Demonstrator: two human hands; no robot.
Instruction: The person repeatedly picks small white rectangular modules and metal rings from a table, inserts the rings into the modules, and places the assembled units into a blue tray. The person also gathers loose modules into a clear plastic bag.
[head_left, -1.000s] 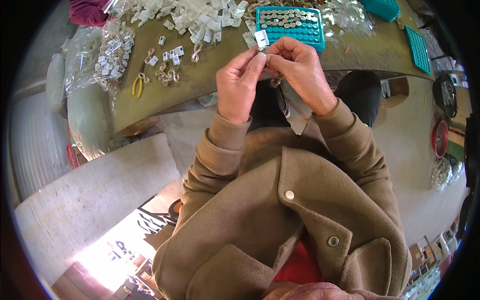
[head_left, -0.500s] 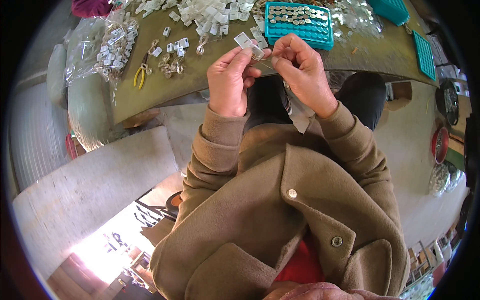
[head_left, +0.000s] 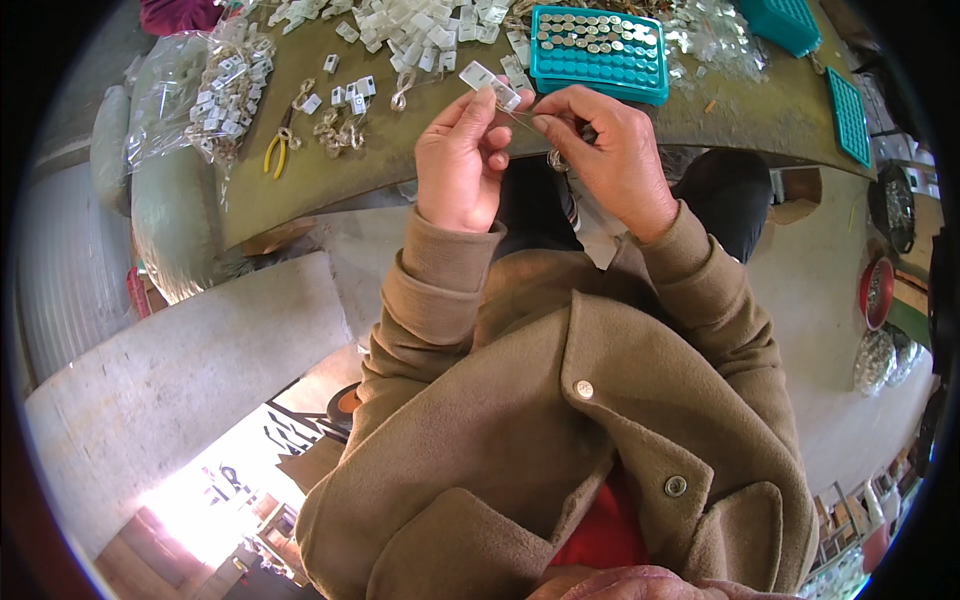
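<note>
- A small white case (head_left: 490, 86) is held up above the near edge of the table (head_left: 700, 125), in front of the teal tray's left corner; two joined or touching parts of it can be seen.
- The case is gripped by the left hand (head_left: 463, 160), with the thumb pressed on its near side and the lower fingers curled beneath.
- A thin cord (head_left: 524, 121) is stretched from the case toward the right hand (head_left: 608, 152), where it appears to be pinched between thumb and forefinger; the other fingers are curled in.
- A small coiled bundle (head_left: 557, 160) is seen hanging below the right hand; how it is attached cannot be told.
- Rows of round silver discs are carried in the teal tray (head_left: 605, 92), just beyond the right hand.
- More white cases (head_left: 420, 30) are heaped at the far side of the table, left of the tray.
- Small white units (head_left: 357, 101) and coiled cords (head_left: 340, 134) are scattered to the left of the left hand, with yellow-handled pliers (head_left: 282, 158) laid near them.
- Further corded white units (head_left: 228, 100) are piled beside a clear plastic bag (head_left: 165, 105) at the table's left end.
</note>
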